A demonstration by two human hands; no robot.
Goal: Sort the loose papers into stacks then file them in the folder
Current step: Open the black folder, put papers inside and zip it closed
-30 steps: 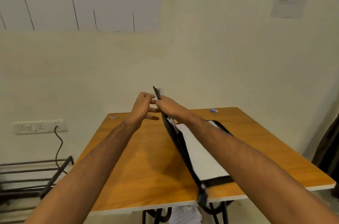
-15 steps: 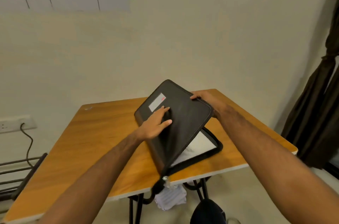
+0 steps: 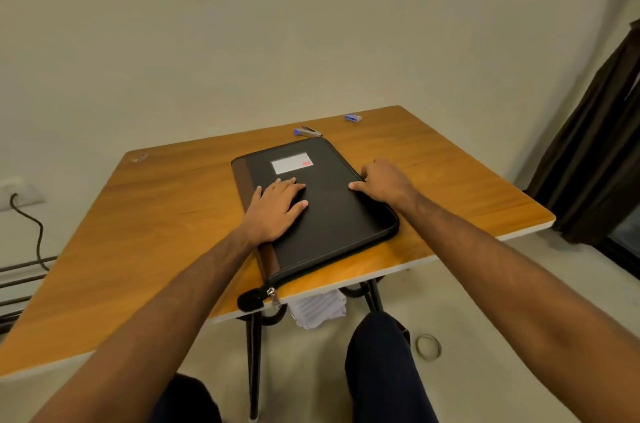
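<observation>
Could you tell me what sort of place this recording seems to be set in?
Probably a plain room in a home or small office: a wooden table against a bare wall, holding a zip folder and a stapler, with a dark curtain alongside.

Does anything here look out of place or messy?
Yes. White papers lie crumpled on the floor under the table, not in the closed folder. A metal ring lies on the floor too. The folder's zipper end hangs over the table's edge.
</observation>
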